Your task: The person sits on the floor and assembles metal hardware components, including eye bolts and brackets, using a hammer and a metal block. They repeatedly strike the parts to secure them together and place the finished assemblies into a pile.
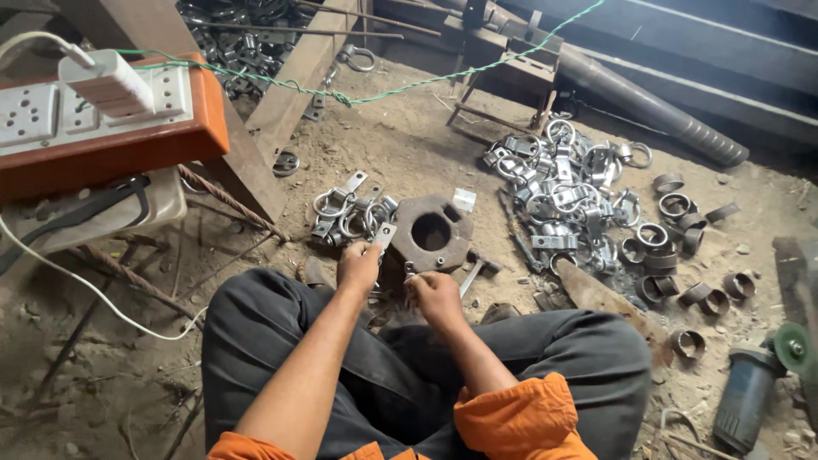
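The right hand [436, 296] is curling around something small that its own fingers are hiding, so I cannot tell what. The left hand [359, 266] is pinching a flat grey metal bracket [384, 235], just beside the rusty octagonal plate [431, 231] lying on the dirt floor [400, 145], near a heap of shiny clamps [562, 192].

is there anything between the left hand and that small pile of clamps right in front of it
Nothing visible. The left hand already pinches a flat metal clamp piece at the near edge of the small clamp pile. The thick octagonal plate lies to the right of that pile, not in between.
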